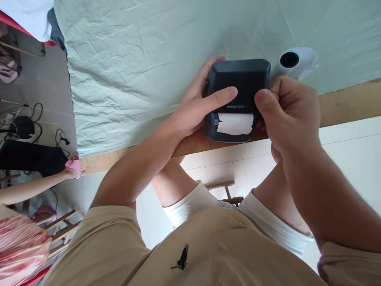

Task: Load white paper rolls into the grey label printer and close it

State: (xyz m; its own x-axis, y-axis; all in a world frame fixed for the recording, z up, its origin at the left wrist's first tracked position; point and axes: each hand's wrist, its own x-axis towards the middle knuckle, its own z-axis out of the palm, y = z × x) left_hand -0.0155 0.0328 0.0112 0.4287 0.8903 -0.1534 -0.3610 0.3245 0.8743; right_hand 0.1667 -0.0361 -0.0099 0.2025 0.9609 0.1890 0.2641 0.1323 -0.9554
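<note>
A dark, rounded label printer [245,81] is held over the front edge of the table. White paper [235,123] with a ragged edge sticks out of its slot. My left hand [205,99] wraps round the printer's left side, its thumb lying across the top face. At the right side, my right hand [287,107] is closed with bent fingers, its thumb pressed against the printer's edge; the fingers underneath are partly hidden. Just beyond my right hand lies a white roll [300,61] with a dark round core end.
A pale green cloth [133,71] covers the table, with a wooden edge [348,101] along the front. Cables [35,123] lie on the floor at the left. Another person's leg with a pink sandal [74,166] reaches near the table's left corner.
</note>
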